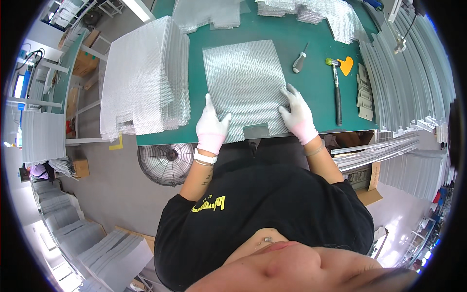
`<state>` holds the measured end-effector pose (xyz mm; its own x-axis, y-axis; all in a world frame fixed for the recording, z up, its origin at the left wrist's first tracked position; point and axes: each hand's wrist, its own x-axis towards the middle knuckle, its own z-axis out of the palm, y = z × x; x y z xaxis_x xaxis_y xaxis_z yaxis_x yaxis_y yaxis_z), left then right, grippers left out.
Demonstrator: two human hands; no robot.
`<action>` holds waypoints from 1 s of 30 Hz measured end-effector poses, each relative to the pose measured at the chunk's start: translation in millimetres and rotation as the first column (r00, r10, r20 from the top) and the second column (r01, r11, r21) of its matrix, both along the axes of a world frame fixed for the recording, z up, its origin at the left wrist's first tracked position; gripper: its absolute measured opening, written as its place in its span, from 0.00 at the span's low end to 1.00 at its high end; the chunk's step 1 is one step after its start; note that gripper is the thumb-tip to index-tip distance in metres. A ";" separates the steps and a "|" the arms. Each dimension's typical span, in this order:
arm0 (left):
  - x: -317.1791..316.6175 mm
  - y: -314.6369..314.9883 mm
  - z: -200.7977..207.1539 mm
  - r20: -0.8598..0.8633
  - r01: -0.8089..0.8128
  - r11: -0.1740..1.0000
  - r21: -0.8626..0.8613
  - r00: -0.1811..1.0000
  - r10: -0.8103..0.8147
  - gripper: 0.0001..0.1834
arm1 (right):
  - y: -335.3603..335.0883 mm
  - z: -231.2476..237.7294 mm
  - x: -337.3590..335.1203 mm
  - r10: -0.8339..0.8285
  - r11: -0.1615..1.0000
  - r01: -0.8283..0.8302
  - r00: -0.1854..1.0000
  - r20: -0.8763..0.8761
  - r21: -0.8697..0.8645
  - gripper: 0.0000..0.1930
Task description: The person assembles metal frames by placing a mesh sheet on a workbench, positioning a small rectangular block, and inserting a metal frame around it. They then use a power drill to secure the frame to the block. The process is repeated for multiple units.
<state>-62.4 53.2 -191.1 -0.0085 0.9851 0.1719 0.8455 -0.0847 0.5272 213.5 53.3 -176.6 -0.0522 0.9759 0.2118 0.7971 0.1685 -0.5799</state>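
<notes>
A silvery metal mesh sheet (245, 78) lies flat on the green table in front of me, its near edge notched at the middle. My left hand (213, 125), in a white glove with a pink cuff, rests at the sheet's lower left edge. Its index finger points away from me and its thumb reaches onto the mesh. At the lower right edge, my gloved right hand (297, 116) touches the sheet with fingers and thumb spread. Both hands look open, one on either side of the mesh.
Left stands a tall stack of mesh sheets (136, 78); more mesh piles (209, 12) lie at the far edge. On the right are a screwdriver (299, 61), a hammer (337, 92), an orange piece (346, 65) and metal strips (364, 95). A fan (165, 165) stands below the table (316, 97).
</notes>
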 end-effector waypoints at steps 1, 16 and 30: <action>0.9 1.3 2.1 -0.003 -0.007 1.000 -0.030 1.000 0.007 0.52 | 0.6 0.1 0.2 0.001 1.000 -0.001 1.000 0.003 0.000 0.25; -7.2 32.4 31.0 -0.456 0.235 0.959 -0.159 0.844 -0.282 0.37 | 246.3 111.1 119.7 -0.550 0.794 0.403 0.795 0.257 0.454 0.20; -5.5 -4.5 33.8 0.046 0.174 0.931 0.320 0.979 -0.199 0.39 | 335.4 135.7 166.4 0.083 0.836 0.168 0.902 -0.423 0.522 0.19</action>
<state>-67.9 48.7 -157.3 0.1447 0.8665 0.4777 0.7569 -0.4079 0.5106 379.9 388.7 -40.9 0.2006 0.6970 0.6884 0.5172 0.5214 -0.6787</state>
